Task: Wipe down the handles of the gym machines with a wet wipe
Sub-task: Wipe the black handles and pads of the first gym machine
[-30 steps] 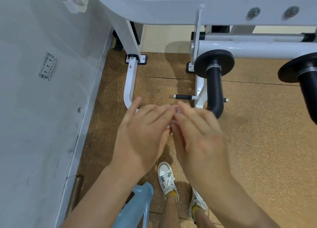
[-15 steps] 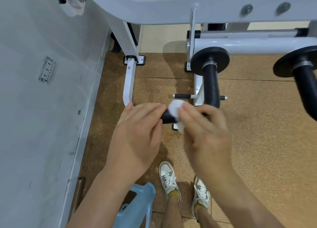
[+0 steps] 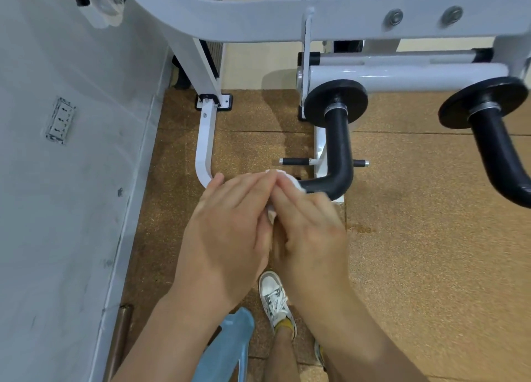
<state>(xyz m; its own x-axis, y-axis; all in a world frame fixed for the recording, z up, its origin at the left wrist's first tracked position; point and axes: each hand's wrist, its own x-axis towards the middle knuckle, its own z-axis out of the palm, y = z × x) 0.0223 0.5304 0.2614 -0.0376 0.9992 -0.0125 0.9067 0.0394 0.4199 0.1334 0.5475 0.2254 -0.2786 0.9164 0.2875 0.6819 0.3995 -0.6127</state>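
The floor is brown and speckled, filling the right side and middle. A grey wall fills the left, with a socket in the upper left. A white machine runs across the top. In the middle, the left hand and right hand meet, fingers pinching a white wipe at the end of the black handle.

Glossy white painted metal frame; below it a matt black, foam-like handle. Beneath the frame, speckled, rough cork-like floor.
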